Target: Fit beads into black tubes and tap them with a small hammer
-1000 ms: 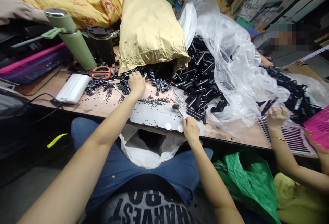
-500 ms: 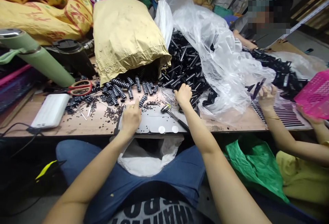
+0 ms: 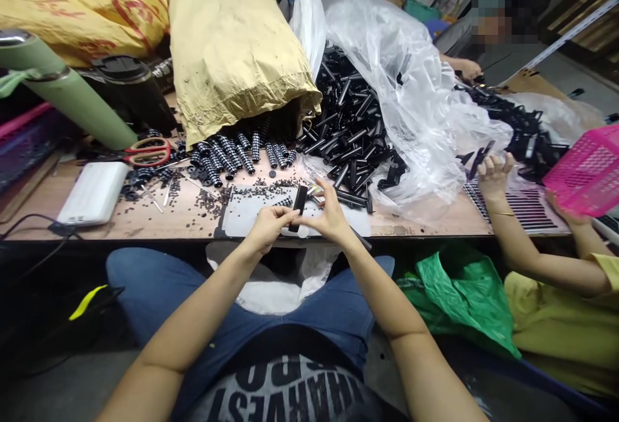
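- The left hand [image 3: 267,228] and right hand [image 3: 331,217] meet over the near desk [image 3: 159,219] edge, both pinched on one short black plastic tube [image 3: 299,204], which stands nearly upright between them.
- At the tube's 12 o'clock, striped black spring-like rolls [image 3: 227,154] spill from a crumpled tan paper sack [image 3: 232,48]; at 1 o'clock lies a large heap of black tubes [image 3: 353,128] on clear plastic sheeting [image 3: 416,99].
- Judging by that heap, most pieces remain unhandled; no finished pile shows.
- What the fingertips do at the tube's lower end is hidden.
- At 3 o'clock, a co-worker's hand [image 3: 493,173] holds a dark piece; its shape is unclear.
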The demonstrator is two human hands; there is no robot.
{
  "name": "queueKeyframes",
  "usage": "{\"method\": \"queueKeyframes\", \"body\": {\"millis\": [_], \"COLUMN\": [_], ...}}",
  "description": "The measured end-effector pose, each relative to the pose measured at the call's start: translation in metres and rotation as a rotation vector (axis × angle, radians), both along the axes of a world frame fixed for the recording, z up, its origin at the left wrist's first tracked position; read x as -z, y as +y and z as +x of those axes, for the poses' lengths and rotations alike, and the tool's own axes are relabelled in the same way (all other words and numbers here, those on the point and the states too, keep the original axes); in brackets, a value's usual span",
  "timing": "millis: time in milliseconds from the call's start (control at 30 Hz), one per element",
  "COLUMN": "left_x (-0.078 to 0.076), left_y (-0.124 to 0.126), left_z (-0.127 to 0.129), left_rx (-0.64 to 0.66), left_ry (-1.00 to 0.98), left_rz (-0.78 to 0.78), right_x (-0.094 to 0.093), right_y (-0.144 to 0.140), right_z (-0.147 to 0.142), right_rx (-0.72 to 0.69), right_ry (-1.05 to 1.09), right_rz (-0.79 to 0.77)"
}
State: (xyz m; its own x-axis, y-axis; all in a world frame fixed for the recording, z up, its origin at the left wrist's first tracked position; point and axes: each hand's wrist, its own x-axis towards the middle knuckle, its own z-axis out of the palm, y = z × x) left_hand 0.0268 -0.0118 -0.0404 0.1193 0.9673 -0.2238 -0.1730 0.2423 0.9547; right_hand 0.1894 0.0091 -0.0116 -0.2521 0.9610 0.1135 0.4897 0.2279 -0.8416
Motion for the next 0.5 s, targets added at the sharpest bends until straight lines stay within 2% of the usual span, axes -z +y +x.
{"method": "queueKeyframes", "body": {"millis": [67, 133, 267, 333, 400, 433, 500], "left_x": [0.006, 0.012, 0.022, 0.027, 0.033, 0.036, 0.037], "left_y": [-0.012, -0.019, -0.007, 0.006, 0.016, 0.019, 0.02], "left_z": [0.002, 0.001, 0.0, -0.001, -0.002, -0.004, -0.007], "left_rx": [0.02, 0.072, -0.031, 0.074, 0.192, 0.188, 0.082], "left_ry": [0.032, 0.227, 1.002, 1.269, 1.299, 1.231, 0.961], "left_rz": [-0.007, 0.125, 0.513, 0.576, 0.61, 0.62, 0.587], "right_x": [0.0, 0.005, 0.03, 0.045, 0.056, 0.06, 0.061], "right_y": [-0.015, -0.026, -0.033, -0.032, -0.029, -0.027, -0.026], "right_z": [0.005, 0.011, 0.023, 0.029, 0.035, 0.037, 0.038], "right_rx": [-0.138, -0.234, -0.166, -0.108, -0.043, -0.02, -0.013], "right_ry": [-0.191, -0.31, -0.373, -0.394, -0.409, -0.406, -0.367], "right_rz": [0.144, 0.178, 0.144, 0.096, 0.063, 0.056, 0.054]}}
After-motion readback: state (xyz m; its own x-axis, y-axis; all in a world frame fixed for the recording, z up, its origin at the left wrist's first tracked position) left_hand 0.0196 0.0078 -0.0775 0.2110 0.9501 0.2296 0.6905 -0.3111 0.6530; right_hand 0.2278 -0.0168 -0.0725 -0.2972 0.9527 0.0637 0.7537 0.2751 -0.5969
